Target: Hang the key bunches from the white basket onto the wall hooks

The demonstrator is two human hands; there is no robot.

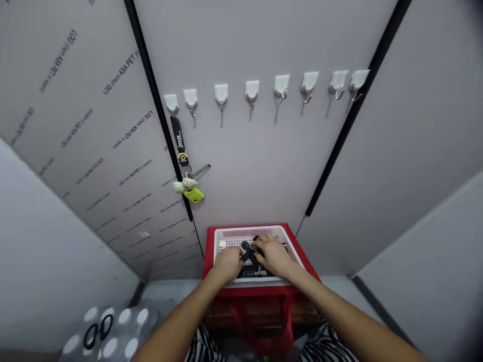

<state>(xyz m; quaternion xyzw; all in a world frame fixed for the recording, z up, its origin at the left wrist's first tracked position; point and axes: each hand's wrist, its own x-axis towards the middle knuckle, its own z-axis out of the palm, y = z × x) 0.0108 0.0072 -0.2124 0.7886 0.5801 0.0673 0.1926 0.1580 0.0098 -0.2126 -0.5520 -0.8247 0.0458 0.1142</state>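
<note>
Both my hands are inside a white plastic basket point(256, 232) with slotted walls. My left hand point(228, 263) is at its left side, fingers curled on a black keychain point(248, 250). My right hand point(274, 255) reaches in from the right, its fingers bent down over the same dark bunch; its fingertips are partly hidden. Below them a black strap point(249, 272) and a small metal key-like piece point(260, 272) lie in the basket. A small pale yellow piece point(222, 244) is in the back left corner.
The basket stands on a red surface point(302, 251). Several white adhesive hooks point(221, 93) line the panel ahead. From the leftmost hangs a black strap keychain point(178, 141) with a yellow-green fob point(193, 194). Shrink-wrapped bottles point(110, 347) with a black handle stand lower left.
</note>
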